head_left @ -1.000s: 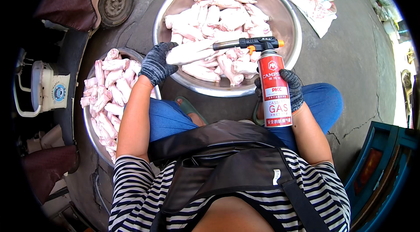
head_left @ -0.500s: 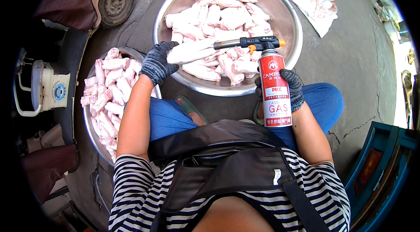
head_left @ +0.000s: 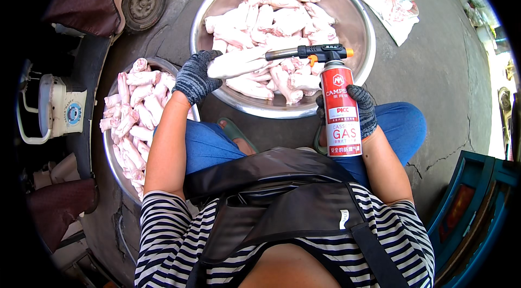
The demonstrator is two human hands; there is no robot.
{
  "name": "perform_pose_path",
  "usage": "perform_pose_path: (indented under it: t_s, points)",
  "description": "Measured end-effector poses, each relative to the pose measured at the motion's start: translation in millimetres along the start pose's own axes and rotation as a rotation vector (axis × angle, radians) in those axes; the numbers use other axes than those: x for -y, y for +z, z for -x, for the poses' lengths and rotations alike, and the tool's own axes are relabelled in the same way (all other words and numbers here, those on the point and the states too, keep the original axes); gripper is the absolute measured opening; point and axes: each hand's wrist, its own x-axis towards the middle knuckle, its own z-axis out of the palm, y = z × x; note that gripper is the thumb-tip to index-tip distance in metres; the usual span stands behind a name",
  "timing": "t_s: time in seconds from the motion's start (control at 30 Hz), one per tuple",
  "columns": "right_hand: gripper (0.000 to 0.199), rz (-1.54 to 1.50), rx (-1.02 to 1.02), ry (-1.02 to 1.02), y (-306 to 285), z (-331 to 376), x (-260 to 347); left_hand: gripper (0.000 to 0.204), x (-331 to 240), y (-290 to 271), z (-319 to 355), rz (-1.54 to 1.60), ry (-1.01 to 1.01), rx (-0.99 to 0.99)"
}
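My left hand [head_left: 194, 76], in a dark knit glove, grips a pale pig trotter [head_left: 239, 62] held level over the near rim of a big steel basin [head_left: 364, 43]. My right hand [head_left: 362, 109], also gloved, is wrapped around an upright red gas canister [head_left: 340, 111]. A black torch head [head_left: 315, 52] on top of the canister points left, its nozzle right at the trotter's end. The basin holds several more pale trotters [head_left: 282, 16].
A second steel basin [head_left: 116, 171] full of trotters sits at my left knee. A white weighing scale [head_left: 59, 106] stands at far left, a small wheel [head_left: 143, 0] at the back left. Plastic bags [head_left: 391, 0] lie at the back right, a blue crate [head_left: 472, 206] at right.
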Motion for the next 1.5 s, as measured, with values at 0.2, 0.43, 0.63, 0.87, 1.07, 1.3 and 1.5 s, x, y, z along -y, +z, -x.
perform_pose_path:
  t_s: [0.2, 0.43, 0.63, 0.87, 1.07, 1.3, 1.5]
  points:
    - [0.070, -0.006, -0.014, 0.002, 7, 2, 0, 0.068, -1, 0, 1, 0.004, -0.001, -0.007]
    - [0.071, 0.025, -0.013, -0.012, 3, 1, -1, 0.068, -4, 0, 0, 0.005, -0.010, 0.001]
    - [0.070, 0.010, 0.022, -0.023, 2, 1, -2, 0.066, -2, 1, -1, 0.081, -0.042, 0.019]
    - [0.067, 0.008, 0.053, -0.039, 1, 5, 2, 0.070, 4, 1, -2, 0.234, -0.070, 0.016]
    - [0.060, -0.036, 0.094, -0.011, -1, 5, 3, 0.071, 6, 3, -4, 0.178, -0.055, 0.024]
    - [0.067, 0.020, 0.042, -0.041, 0, 5, 1, 0.071, 4, 4, -3, 0.191, -0.072, 0.010]
    - [0.067, -0.007, -0.052, -0.053, 3, 0, 3, 0.074, 8, 18, -16, 0.128, -0.144, 0.173]
